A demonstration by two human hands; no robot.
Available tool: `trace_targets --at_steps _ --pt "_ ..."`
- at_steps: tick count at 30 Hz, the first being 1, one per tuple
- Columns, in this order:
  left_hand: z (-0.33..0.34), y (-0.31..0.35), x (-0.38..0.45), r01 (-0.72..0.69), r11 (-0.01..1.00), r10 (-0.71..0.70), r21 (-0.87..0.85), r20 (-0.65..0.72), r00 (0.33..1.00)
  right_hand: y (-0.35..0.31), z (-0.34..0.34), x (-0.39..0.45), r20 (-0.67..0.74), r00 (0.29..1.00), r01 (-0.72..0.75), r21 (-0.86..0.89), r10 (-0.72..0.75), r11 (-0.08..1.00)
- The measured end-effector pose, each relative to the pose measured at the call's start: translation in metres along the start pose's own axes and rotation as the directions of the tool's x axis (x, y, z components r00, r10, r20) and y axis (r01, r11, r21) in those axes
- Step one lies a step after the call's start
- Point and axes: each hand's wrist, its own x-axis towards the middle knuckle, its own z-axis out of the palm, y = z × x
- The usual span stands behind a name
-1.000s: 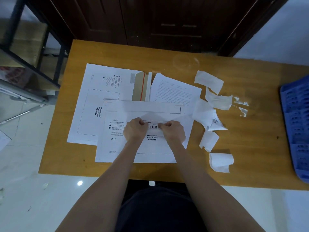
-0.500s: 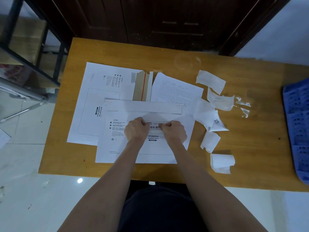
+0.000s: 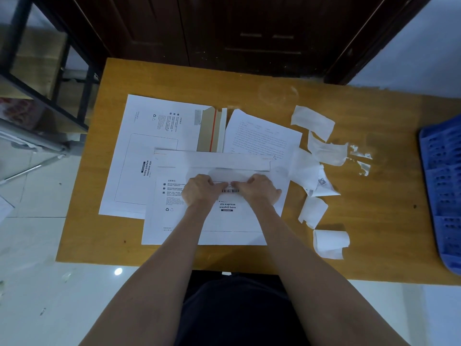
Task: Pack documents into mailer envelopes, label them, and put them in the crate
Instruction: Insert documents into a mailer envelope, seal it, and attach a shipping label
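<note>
A white mailer envelope (image 3: pixel 224 222) printed "sto express waybill here" lies flat at the table's near middle, its flap (image 3: pixel 214 159) folded open toward the far side. On it sits a small barcode label (image 3: pixel 230 190). My left hand (image 3: pixel 199 192) and my right hand (image 3: pixel 260 189) meet over the label, fingers curled, each pinching its top edge from one side. A second white mailer (image 3: pixel 149 143) lies under and to the left, showing a brown flap with a red strip. A printed document sheet (image 3: pixel 262 136) lies behind the envelope. The blue crate (image 3: pixel 444 191) is at the right edge.
Several torn white label-backing scraps (image 3: pixel 314 121) are scattered on the wooden table (image 3: pixel 374 233) between the envelope and the crate. A curled scrap (image 3: pixel 330 243) lies near the front edge. A dark metal shelf frame (image 3: pixel 45 101) stands left of the table.
Both hands stay on the label in nearly the same spot; only the fingers shift slightly along its top edge. The envelope has not moved.
</note>
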Motion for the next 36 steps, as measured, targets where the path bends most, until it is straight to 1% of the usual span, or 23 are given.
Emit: trace_targets --at_steps 4,8,14,15,18,20,23,26,30,33,36 --pt "0.002 -0.001 -0.004 0.014 0.999 -0.014 -0.029 -0.001 1.0 0.001 -0.001 0.004 0.043 0.999 -0.033 0.092 0.029 0.995" --pt "0.003 -0.003 -0.005 0.016 1.0 -0.016 -0.006 -0.017 1.0 0.007 0.001 0.005 0.051 0.999 -0.01 0.193 0.001 0.981" --pt "-0.003 -0.006 -0.007 0.013 0.994 -0.013 0.107 -0.003 1.0 0.013 0.001 0.0 0.019 0.997 0.072 0.198 -0.078 0.977" --pt "-0.004 -0.007 -0.008 0.018 0.991 -0.02 0.129 0.014 1.0 0.015 -0.001 -0.002 0.022 0.996 0.076 0.182 -0.081 0.98" --pt "-0.008 -0.011 -0.014 0.04 0.982 -0.056 0.184 0.08 0.995 0.018 -0.006 -0.007 0.029 0.995 0.094 0.006 -0.094 0.996" --pt "-0.01 -0.013 -0.016 0.037 0.985 -0.055 0.169 0.101 0.993 0.022 -0.007 -0.013 0.055 0.996 0.073 -0.052 -0.07 0.996" --pt "-0.011 -0.017 -0.017 -0.004 0.993 -0.013 0.115 0.146 0.989 0.028 -0.005 -0.02 0.063 0.996 0.064 -0.069 -0.06 0.996" --pt "-0.012 -0.024 -0.02 -0.05 0.996 0.039 0.068 0.156 0.987 0.031 -0.003 -0.026 0.063 0.993 0.101 -0.063 -0.097 0.993" --pt "-0.012 -0.029 -0.023 -0.11 0.993 0.116 -0.043 0.18 0.977 0.038 0.001 -0.031 0.087 0.985 0.153 -0.026 -0.15 0.988" --pt "-0.012 -0.033 -0.023 -0.135 0.988 0.149 -0.073 0.236 0.96 0.043 0.006 -0.037 0.105 0.97 0.224 -0.039 -0.219 0.974" --pt "-0.009 -0.038 -0.022 -0.145 0.985 0.166 -0.088 0.312 0.935 0.048 0.015 -0.045 0.077 0.956 0.289 -0.104 -0.282 0.952"
